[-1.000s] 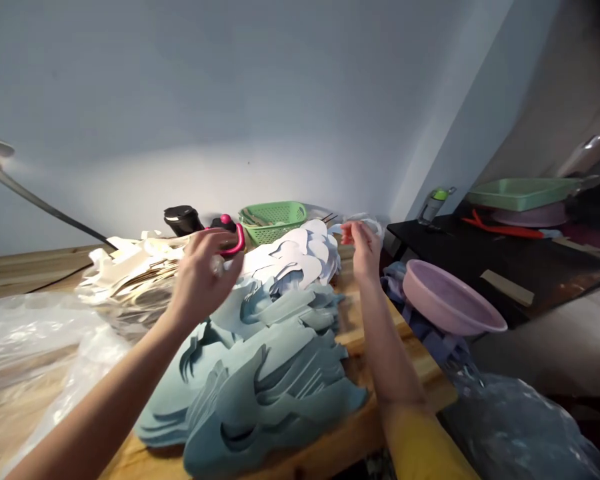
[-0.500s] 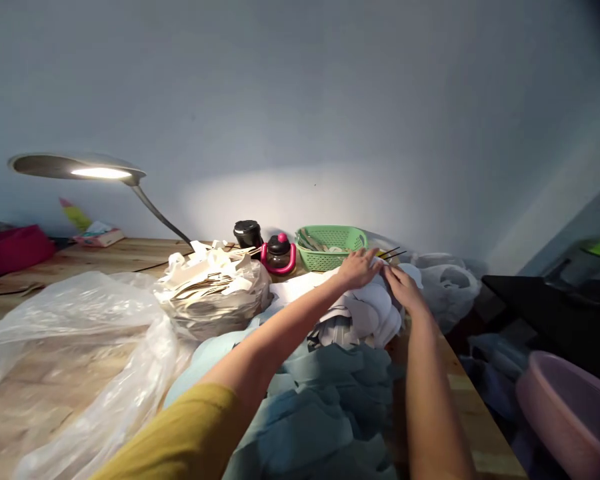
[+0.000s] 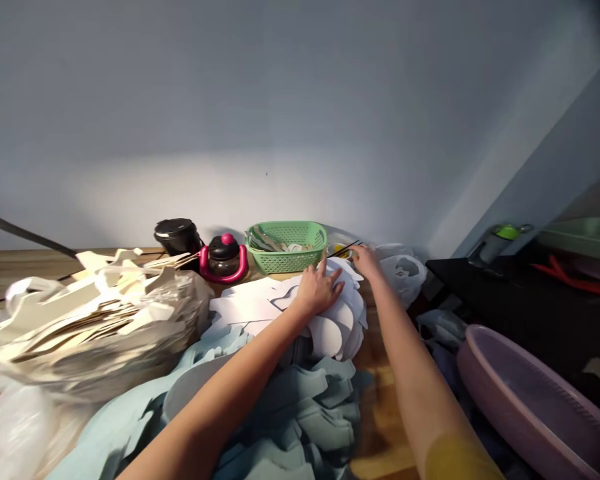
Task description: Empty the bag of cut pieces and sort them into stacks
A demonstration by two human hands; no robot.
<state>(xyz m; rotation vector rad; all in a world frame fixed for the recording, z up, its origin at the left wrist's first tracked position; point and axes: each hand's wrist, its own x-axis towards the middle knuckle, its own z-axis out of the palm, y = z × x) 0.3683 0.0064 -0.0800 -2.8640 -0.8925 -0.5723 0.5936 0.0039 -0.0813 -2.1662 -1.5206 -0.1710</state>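
My left hand (image 3: 320,291) lies with fingers spread on a pile of white cut pieces (image 3: 247,301), thin and flat with rounded edges. Farther back and to the right, my right hand (image 3: 365,261) has its fingers bent in at the end of some thin black sticks (image 3: 341,251), which lie beside a small yellow-centred roll. Its fingertips seem closed on them, though the contact is small and partly hidden. Stacked light-blue cut pieces (image 3: 300,407) spread beneath my left forearm, nearer to me than the white ones.
A green basket (image 3: 286,263) with scraps inside stands at the wall. Left of it are a pink-handled bottle (image 3: 224,259), a black cup (image 3: 177,235) and a bag of cream-coloured pieces (image 3: 105,320). Right of the wooden table are a white plastic bag (image 3: 405,275) and a pink basin (image 3: 525,400).
The view has turned right and moved closer. My hands, close together before, have parted: the left lies spread on the white pieces, the right has reached the black sticks.
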